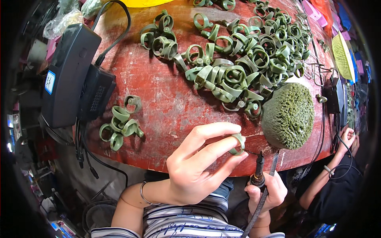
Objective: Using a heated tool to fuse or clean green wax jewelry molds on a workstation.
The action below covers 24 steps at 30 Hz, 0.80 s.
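Observation:
My left hand pinches a small green ring between its fingertips, just above the front edge of the red table. Close to its right, my right hand is closed around a dark heated pen, shaped like a soldering iron, with a braided cord running down from it. The pen's thin tip points at the ring, near or touching it; I cannot tell which. A narrow flat metal blade also sticks up from the right hand. Behind both hands stands a rough-topped green lump.
A large pile of green rings covers the table's far right, with a smaller cluster at the left. Black boxes with cables stand on the left. At the right are a yellow-green basket and another person's hand.

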Each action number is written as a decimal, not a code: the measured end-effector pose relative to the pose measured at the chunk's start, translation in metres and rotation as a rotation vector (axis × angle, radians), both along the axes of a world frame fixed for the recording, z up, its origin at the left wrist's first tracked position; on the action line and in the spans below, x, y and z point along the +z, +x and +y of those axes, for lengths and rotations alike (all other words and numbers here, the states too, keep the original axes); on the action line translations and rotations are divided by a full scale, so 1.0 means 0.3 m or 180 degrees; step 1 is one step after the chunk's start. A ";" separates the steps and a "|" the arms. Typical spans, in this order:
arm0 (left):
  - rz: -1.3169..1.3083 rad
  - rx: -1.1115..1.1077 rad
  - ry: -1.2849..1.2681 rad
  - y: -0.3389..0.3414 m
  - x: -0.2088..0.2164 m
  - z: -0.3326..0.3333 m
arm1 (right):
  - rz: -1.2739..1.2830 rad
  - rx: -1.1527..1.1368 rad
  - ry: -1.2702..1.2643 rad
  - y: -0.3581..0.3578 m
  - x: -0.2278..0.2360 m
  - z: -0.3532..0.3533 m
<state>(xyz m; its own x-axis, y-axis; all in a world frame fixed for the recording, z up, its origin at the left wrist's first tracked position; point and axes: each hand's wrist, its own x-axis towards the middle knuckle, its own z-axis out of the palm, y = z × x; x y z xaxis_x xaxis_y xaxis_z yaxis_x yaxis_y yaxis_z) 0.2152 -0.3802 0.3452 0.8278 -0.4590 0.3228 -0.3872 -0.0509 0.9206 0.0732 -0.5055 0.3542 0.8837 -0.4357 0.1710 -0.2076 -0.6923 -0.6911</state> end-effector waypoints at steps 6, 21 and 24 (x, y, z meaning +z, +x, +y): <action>-0.0030 0.0009 -0.0006 0.001 -0.002 -0.002 | -0.0042 0.0029 -0.0049 0.006 0.002 -0.001; 0.0058 0.0019 -0.0028 0.002 0.000 -0.002 | 0.0035 0.0009 0.0061 0.001 0.003 0.000; 0.0056 0.0014 -0.0036 0.003 -0.001 -0.001 | 0.0052 0.0008 0.0101 -0.001 0.003 0.000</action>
